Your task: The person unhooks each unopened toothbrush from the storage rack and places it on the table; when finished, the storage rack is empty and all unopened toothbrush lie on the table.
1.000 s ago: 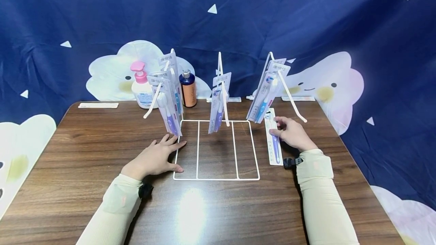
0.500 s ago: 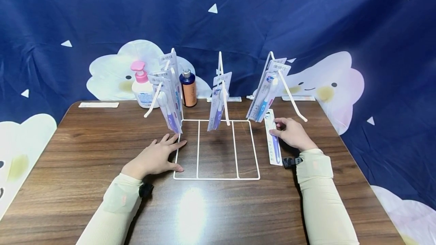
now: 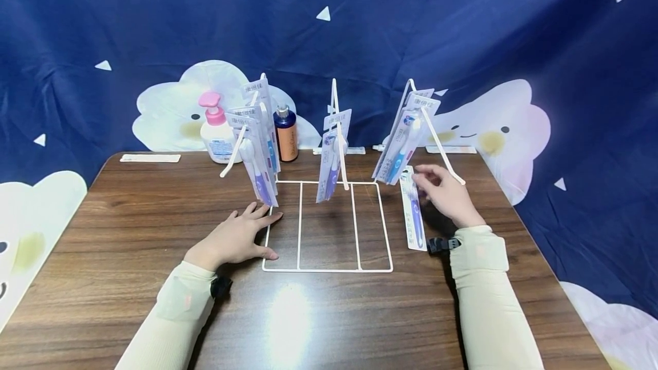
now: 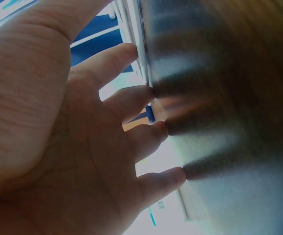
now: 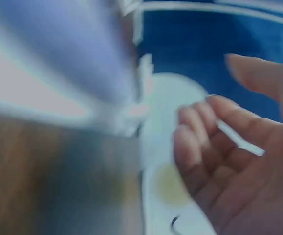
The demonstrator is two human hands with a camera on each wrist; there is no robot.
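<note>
A dark blue cloth printed with white clouds and small triangles hangs behind a brown wooden table [image 3: 128,244], on which stands a white wire display rack [image 3: 329,227] with a flat grid base and three upright hooks carrying carded toothbrushes. At the back of the table are a white pump bottle with a pink top [image 3: 216,130] and a dark blue bottle with an orange label [image 3: 285,133]. The left hand [image 3: 233,238] lies flat on the wood with its fingers spread and straight, the fingertips touching the left edge of the rack's base and holding nothing. The right hand [image 3: 446,194] is raised just above the table beside the rack's right hook, fingers loosely bent and apart; it seems not to grip anything, though the blurred right wrist view leaves that unsure. A packaged toothbrush [image 3: 413,213] lies flat on the table just right of the rack's base, directly beside and below that hand's fingertips.
</note>
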